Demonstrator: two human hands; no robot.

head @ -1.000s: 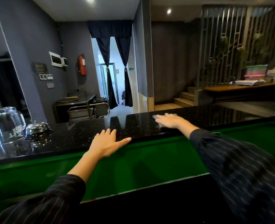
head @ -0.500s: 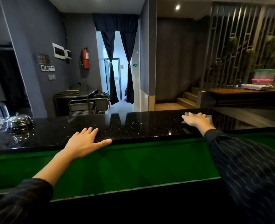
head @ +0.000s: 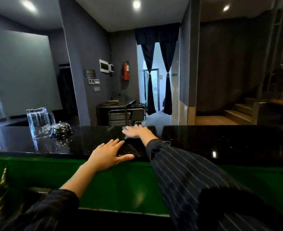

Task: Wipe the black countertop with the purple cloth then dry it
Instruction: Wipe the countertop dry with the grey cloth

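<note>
Countertop (head: 220,142) is being wiped: cloth (head: 127,127) is pressed flat under the right hand (head: 136,131), fingers spread; left hand (head: 107,155) is laid open on the edge, apparently as a brace

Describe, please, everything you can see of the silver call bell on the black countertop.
The call bell is a low, polished metal dome with a small button on top, sitting upright on a dark base. Its shiny surface mirrors the room, and the glossy black countertop mirrors it in turn. It stands toward the left end of the counter, right beside an upturned clear glass; whether the two touch cannot be told. No hand is on it: the left hand rests flat well to its right.
</note>
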